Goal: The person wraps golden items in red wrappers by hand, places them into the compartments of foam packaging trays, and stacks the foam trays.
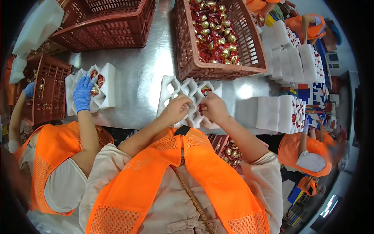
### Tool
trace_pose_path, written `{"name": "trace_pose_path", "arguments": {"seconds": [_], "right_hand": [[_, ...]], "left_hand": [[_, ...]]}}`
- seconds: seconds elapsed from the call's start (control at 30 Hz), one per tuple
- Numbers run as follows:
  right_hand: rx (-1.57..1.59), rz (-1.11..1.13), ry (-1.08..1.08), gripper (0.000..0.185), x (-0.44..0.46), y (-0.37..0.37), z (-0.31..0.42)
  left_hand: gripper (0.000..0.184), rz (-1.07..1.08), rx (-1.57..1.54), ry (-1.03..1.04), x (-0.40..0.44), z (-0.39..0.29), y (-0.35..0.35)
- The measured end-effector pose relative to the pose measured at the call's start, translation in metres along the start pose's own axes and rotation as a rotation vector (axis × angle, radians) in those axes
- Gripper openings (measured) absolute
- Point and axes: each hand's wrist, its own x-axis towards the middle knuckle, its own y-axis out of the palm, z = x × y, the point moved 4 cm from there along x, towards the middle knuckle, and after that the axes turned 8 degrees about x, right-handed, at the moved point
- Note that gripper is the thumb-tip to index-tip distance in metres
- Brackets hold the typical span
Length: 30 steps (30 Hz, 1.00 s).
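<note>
A white foam tray [189, 86] with moulded hollows lies on the metal table in front of me. My left hand [177, 109] is over its left half, fingers curled together; whatever they might hold is hidden. At the tray's right side, my right hand [215, 108] pinches downward on a red-and-gold foil-wrapped candy [201, 107], partly covered by the fingers. Another wrapped candy [205, 90] sits in a hollow just beyond that hand. Several left hollows show no candy.
A brown plastic crate [218, 71] full of wrapped candies stands ahead, another crate [105, 33] at far left. On my left, a co-worker's blue-gloved hand [82, 93] rests over a second tray [107, 87]. Stacked foam trays [269, 113] stand to the right.
</note>
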Motion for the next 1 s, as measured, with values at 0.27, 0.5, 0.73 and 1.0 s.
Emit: {"name": "trace_pose_path", "arguments": {"seconds": [0.27, 0.5, 0.73, 1.0], "right_hand": [[-0.051, -0.063, 0.376, 0.018, -0.002, 0.025, -0.001], [0.128, 0.001, 0.174, 0.024, 0.009, -0.003, -0.011], [0.468, -0.347, 0.229, 0.025, -0.032, 0.008, -0.01], [0.09, 0.095, 0.103, 0.01, 0.016, 0.015, -0.013]], "left_hand": [[0.02, 0.037, -0.056, -0.048, 0.002, 0.01, 0.003], [0.02, 0.021, -0.035, 0.001, -0.001, 0.007, 0.001], [0.02, -0.003, -0.085, -0.01, -0.002, 0.008, -0.002], [0.019, 0.023, -0.064, -0.12, 0.002, 0.013, -0.001]]}}
